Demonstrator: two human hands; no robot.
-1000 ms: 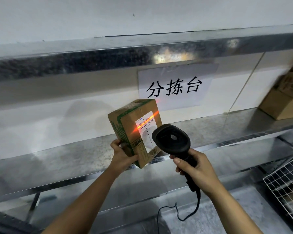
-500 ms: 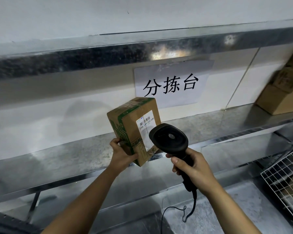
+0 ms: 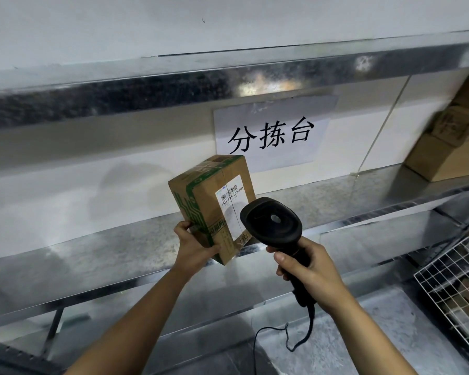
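Note:
A small brown cardboard box (image 3: 206, 196) with green print and a white barcode label is held up, tilted, in front of the metal shelf. My left hand (image 3: 194, 246) grips its lower left corner from below. My right hand (image 3: 310, 274) grips the handle of a black corded barcode scanner (image 3: 271, 221). The scanner's head points at the box's labelled face and covers the label's lower right part. No red scan line shows on the label.
A galvanised metal shelf (image 3: 106, 247) runs across, with an upper shelf edge (image 3: 146, 90) above. A white paper sign (image 3: 271, 133) with black characters hangs on the wall. Cardboard boxes (image 3: 450, 150) are stacked at the right. A white wire basket (image 3: 455, 288) stands at the lower right.
The red scan line on the label a second ago has gone out. Box and scanner have stayed together, shifting only slightly in view as the camera moved.

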